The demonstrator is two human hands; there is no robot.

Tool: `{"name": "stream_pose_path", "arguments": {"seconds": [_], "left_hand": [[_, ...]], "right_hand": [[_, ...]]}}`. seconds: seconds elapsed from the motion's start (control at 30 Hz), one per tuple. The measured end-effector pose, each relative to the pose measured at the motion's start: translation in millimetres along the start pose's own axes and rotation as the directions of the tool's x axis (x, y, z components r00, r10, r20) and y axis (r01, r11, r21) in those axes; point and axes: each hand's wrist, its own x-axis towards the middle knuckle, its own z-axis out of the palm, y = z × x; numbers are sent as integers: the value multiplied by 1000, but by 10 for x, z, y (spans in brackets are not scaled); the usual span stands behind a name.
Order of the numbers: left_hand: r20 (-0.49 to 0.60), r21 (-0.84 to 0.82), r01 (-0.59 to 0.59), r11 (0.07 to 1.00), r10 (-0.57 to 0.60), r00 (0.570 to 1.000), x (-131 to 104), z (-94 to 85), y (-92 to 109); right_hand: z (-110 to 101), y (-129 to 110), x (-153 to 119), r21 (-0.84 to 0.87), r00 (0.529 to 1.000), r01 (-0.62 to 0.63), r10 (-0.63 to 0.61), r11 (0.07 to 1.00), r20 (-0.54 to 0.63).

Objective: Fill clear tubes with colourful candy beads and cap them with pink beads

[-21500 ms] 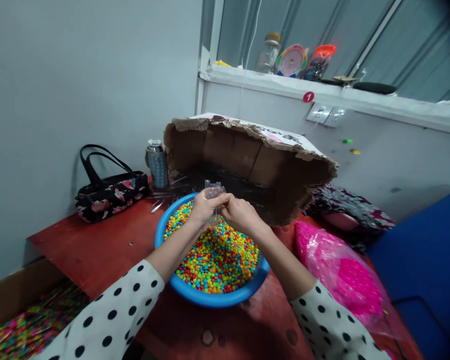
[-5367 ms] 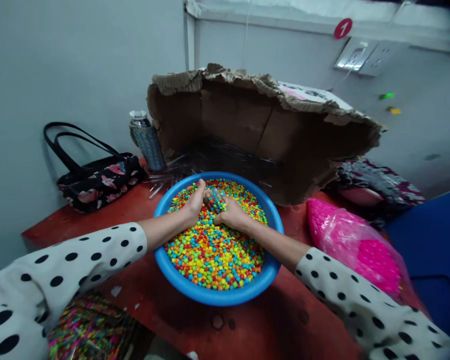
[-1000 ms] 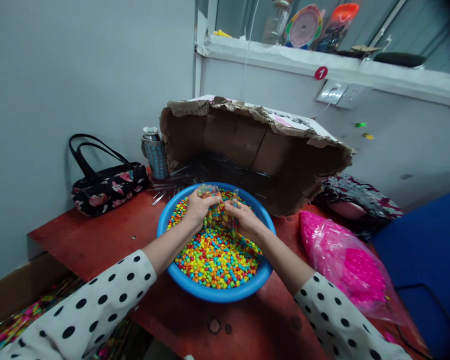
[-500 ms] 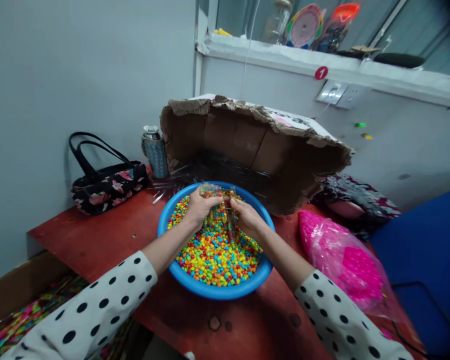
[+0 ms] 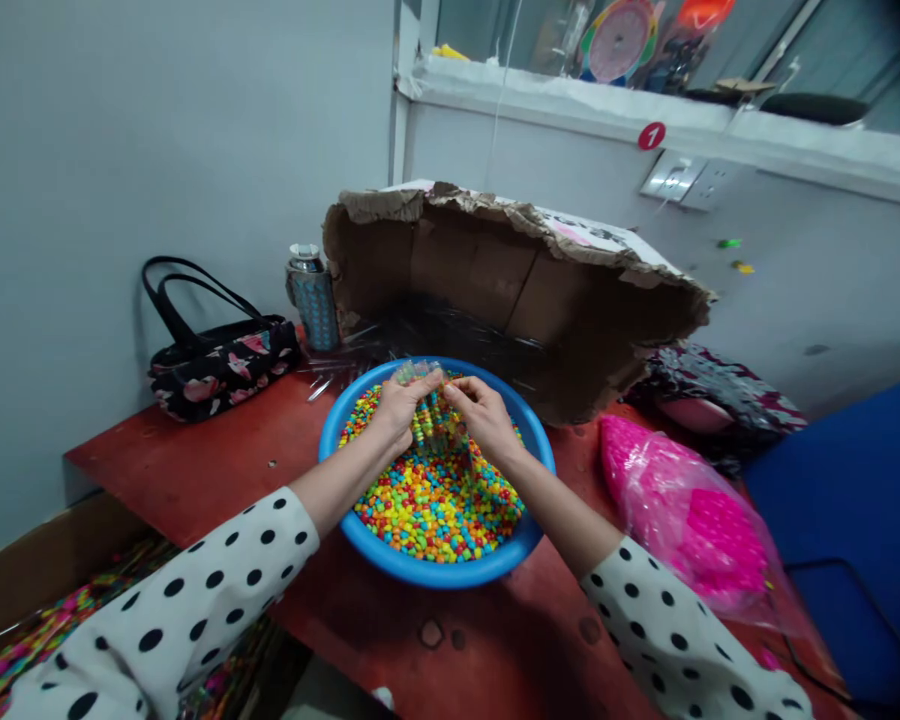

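Note:
A blue basin (image 5: pixel 436 577) full of small multicoloured candies (image 5: pixel 435 515) stands on the red table. Over its far half, my left hand (image 5: pixel 399 412) is closed round a bunch of clear plastic tubes (image 5: pixel 429 425), with coloured candies showing through their walls. My right hand (image 5: pixel 486 420) is beside it, thumb and fingertips pinched together close to the tube ends. A clear tube seems to hang below the right fingers, but blur and the fingers hide what exactly they pinch.
Behind the basin lies a torn cardboard box (image 5: pixel 495 270) with clear tubes in its mouth. A flowered handbag (image 5: pixel 225 365) and a bottle (image 5: pixel 315 305) stand left. A pink plastic bag (image 5: pixel 690 520) lies right. Below the table's left edge is a box of colourful filled tubes (image 5: pixel 52 640).
My right hand has risen slightly and drawn its fingertips nearer the left hand's tubes. The left hand still grips the bunch. The whole view has shifted a little.

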Motion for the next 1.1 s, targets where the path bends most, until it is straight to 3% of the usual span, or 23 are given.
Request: {"name": "stream_pose_path", "arguments": {"seconds": [0.1,0.17,0.27,0.37,0.43,0.53,0.63,0.77,0.9,1.0,1.1], "left_hand": [[13,-12,-19,1000,20,1000,2,-13,8],[16,18,-31,999,31,999,2,-26,22],[10,71,-84,994,84,996,8,-35,27],[-6,87,-112,990,113,994,19,-31,13],[-15,112,-130,985,132,991,17,-28,12],[7,156,-141,978,141,990,-18,-23,38],[52,171,-110,979,102,993,-72,-13,73],[69,141,-76,987,67,995,-98,-9,86],[72,139,-76,987,67,995,-82,-9,72],[124,127,-41,991,26,992,-90,6,69],[146,129,2,992,-21,989,-116,23,73]], "right_hand": [[68,-166,-37,-278,995,93,-96,956,3],[37,-235,-55,-420,987,160,-133,893,94],[-122,-218,-75,-399,967,203,-119,894,225],[-308,-89,-112,-368,989,18,37,930,142],[-373,-5,-161,-510,980,-94,169,855,103],[-355,62,-239,-714,951,-76,266,696,158],[-289,106,-254,-751,914,-84,351,654,203],[-314,198,-187,-613,887,-209,412,762,209],[-415,198,-145,-184,934,-306,332,934,132],[-433,136,-136,182,942,-335,325,924,86],[-412,110,-113,324,958,-288,273,901,93]]}}
